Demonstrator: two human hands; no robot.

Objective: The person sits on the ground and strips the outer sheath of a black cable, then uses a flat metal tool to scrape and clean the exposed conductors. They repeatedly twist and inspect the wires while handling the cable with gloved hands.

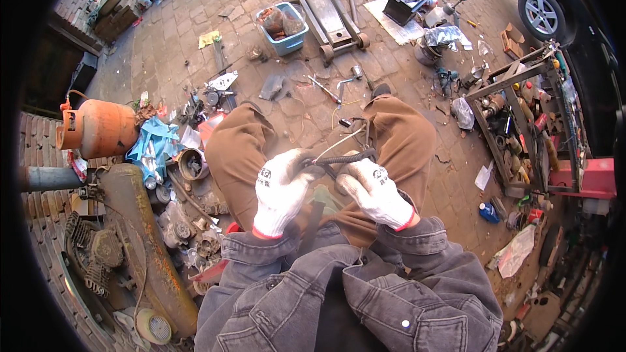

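Both my hands wear white knit gloves with red cuffs, above my lap. My left hand (285,187) is closed on one end of a black corrugated cable sleeve (345,158), fingertips pinched around it. A thin pale wire (340,143) runs from that grip up and right toward my knee. My right hand (373,188) has its fingers curled around the other part of the same sleeve, which loops over its fingertips. On the paving just beyond lie a small black piece (345,122), a thin yellow wire (336,116) and a slim pen-like tool (324,89).
A floor jack (326,16) and a blue basin (287,45) stand ahead. On the left are an orange gas cylinder (101,129), a rusty tank (140,241) and scattered parts. To the right stands a metal frame rack (499,130) full of items, beside a dark car (587,32).
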